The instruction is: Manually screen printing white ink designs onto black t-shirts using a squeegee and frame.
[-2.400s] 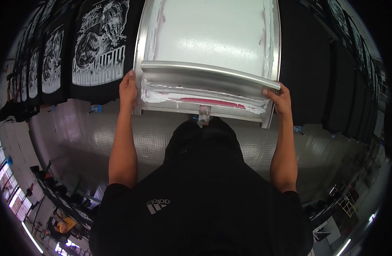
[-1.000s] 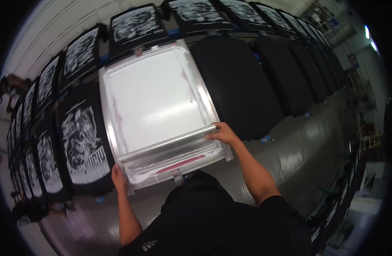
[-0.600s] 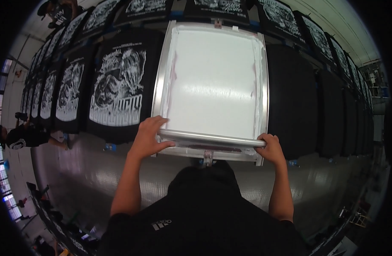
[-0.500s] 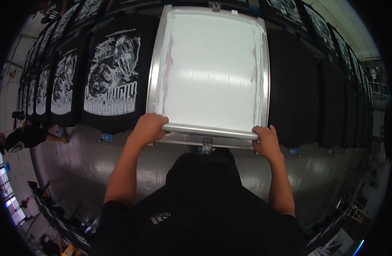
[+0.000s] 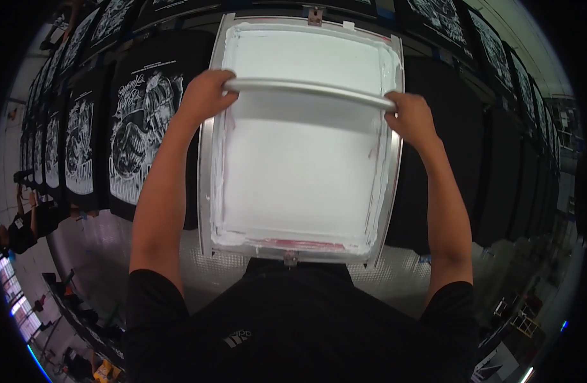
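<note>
A long metal squeegee spans a screen-printing frame in its far third, slightly lower at the right end. My left hand is closed round its left end, and my right hand grips the right end. White ink covers the mesh, with thick ridges along the sides and reddish streaks near the close edge. The squeegee's lower edge is hidden, so contact with the mesh cannot be made out. Metal clamps sit at the frame's far and near edges.
To the left lie black shirts with white prints in a row. Plain black shirts run along the right side. More printed shirts form a row beyond. Another person stands at the far left.
Both hands have carried the squeegee from the frame's near edge to its far third. The near strip of the screen, with its reddish streaks, now shows. My view has shifted slightly.
</note>
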The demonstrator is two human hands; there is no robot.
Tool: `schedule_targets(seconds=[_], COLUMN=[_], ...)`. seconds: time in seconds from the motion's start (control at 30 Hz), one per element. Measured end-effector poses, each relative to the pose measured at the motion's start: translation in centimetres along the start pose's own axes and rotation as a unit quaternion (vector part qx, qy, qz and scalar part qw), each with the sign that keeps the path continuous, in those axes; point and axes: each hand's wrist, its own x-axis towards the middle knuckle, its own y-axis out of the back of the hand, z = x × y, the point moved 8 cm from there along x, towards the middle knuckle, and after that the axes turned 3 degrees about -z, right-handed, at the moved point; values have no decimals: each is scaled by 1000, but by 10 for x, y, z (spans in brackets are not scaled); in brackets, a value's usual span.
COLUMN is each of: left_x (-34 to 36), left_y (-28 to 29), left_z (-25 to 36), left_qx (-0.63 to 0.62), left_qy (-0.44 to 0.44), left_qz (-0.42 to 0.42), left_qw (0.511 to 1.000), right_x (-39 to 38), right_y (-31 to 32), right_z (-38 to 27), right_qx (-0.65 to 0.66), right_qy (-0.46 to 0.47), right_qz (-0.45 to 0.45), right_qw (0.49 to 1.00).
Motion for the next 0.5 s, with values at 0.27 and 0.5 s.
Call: schedule_targets(seconds=[0.27, 0.5], left_x=[55, 6], left_y=[-55, -14], left_z=[-36, 0], left_qx=[135, 89], left_qy=[47, -59], left_qz=[37, 97], left_qw=[989, 990], right_x=[87, 31], right_y=[-62, -15], right_z=[15, 20], right_qx=[-176, -87], right_qy=[-4, 61], right_qz=[67, 112], right_qw=[982, 988])
